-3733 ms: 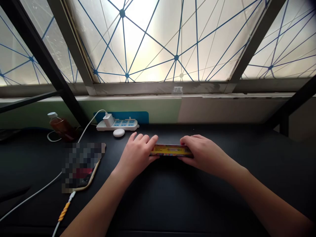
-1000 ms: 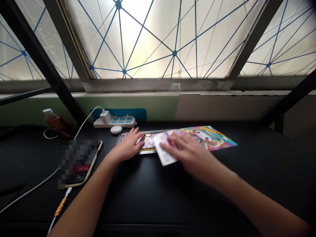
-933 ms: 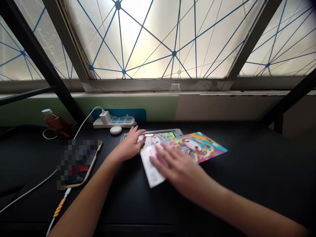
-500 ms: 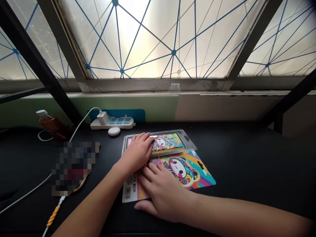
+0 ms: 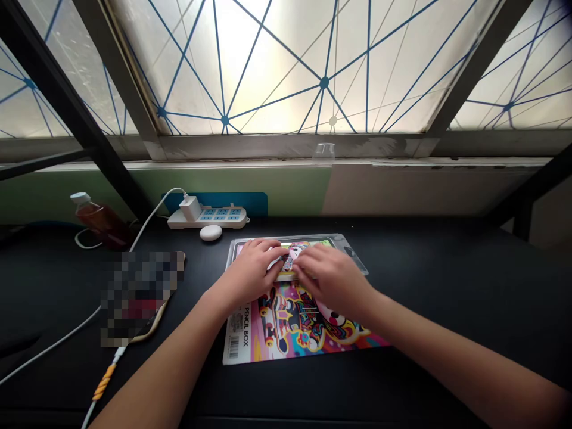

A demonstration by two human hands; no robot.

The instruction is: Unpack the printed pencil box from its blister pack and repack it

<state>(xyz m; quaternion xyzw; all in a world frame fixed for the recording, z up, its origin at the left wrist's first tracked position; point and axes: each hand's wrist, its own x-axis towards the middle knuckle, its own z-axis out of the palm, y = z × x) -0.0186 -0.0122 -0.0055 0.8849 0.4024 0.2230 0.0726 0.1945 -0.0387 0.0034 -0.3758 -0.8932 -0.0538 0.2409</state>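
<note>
A colourful pencil box [image 5: 290, 262] with a cartoon face on it sits in a clear plastic blister shell [image 5: 353, 253]. My left hand [image 5: 254, 268] is bent over the left part of the box, thumb at its near side. My right hand [image 5: 333, 277] grips the box from the right, its fingers curled over it and their tips partly hidden. In front of the shell, and partly under my hands, lies a bright printed card [image 5: 290, 333] marked "PENCIL BOX". It is flat on the black table.
A blurred-out phone [image 5: 172, 286] with a charging cable [image 5: 105, 378] lies at left. Behind it stand a tilted bottle [image 5: 102, 223] and a white power strip [image 5: 218, 217], with a small white oval case [image 5: 211, 232] before the strip. A clear cup [image 5: 324, 152] is on the window ledge.
My right hand has left the printed card, moving up and away from me onto the pencil box. My left hand stays on the box, its fingers more bent. More of the card shows.
</note>
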